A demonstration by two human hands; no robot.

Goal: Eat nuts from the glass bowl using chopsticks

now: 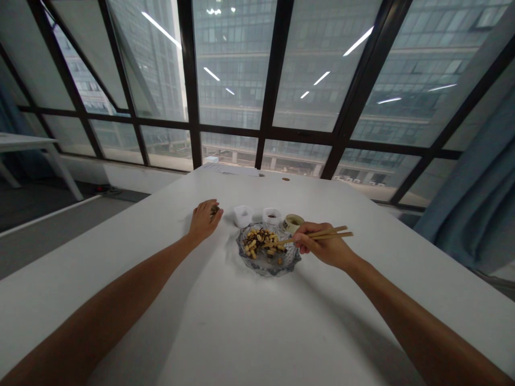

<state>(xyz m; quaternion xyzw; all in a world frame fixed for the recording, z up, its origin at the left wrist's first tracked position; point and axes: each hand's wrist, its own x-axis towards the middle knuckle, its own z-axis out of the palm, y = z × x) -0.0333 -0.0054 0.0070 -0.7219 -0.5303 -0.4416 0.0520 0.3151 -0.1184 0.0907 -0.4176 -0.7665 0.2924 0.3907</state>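
Observation:
My right hand [319, 244] is closed around a pair of wooden chopsticks [332, 234]. Their tips reach among the nuts on a scalloped clear glass dish [267, 269]. On that dish lies a mixed heap of peanuts [251, 249] and dark striped seeds [262, 236]. To the left of the dish, my left hand [204, 220] curls round a small dark, patterned object [214, 211], mostly hidden by the fingers. Just behind the dish stand a white cup [242, 215], a second white cup [272, 216] with a few dark bits inside, and a pale yellow-green tape roll [287, 224].
The white table [225, 327] extends toward tall windows [233, 69]. Papers [229, 170] lie at its far edge, near a round brown spot [285, 179]. A blue curtain [470, 187] hangs at the right; another white table [26, 142] stands at the left.

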